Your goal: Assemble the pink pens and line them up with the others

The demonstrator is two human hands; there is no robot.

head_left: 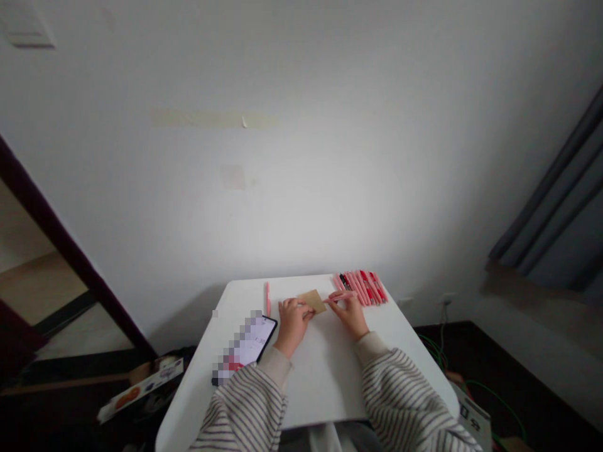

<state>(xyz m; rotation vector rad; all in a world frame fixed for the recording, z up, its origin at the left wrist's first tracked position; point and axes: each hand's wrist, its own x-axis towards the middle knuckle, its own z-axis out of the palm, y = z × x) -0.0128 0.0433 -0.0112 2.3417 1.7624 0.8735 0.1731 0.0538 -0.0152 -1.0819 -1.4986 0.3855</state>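
A small brown piece of paper or card (pixel 313 301) is at the far middle of the white table (pixel 325 383). My left hand (pixel 292 323) grips its left edge, thumb and fingers closed on it. In my right hand (pixel 348 315) is a slim pink pen (pixel 347 295), held in a writing-like pinch. The pen's left end is close to the paper's right edge; whether they touch I cannot tell. To the left of my left hand, a single pink pen (pixel 268 298) lies on the table.
A phone (pixel 257 339) with a lit screen lies at the table's left side. Several pink, red and black pens (pixel 367 287) are lined up at the far right corner. Behind the table rises a white wall (pixel 311 207). A boxy object (pixel 473 417) and green cables stand right of the table.
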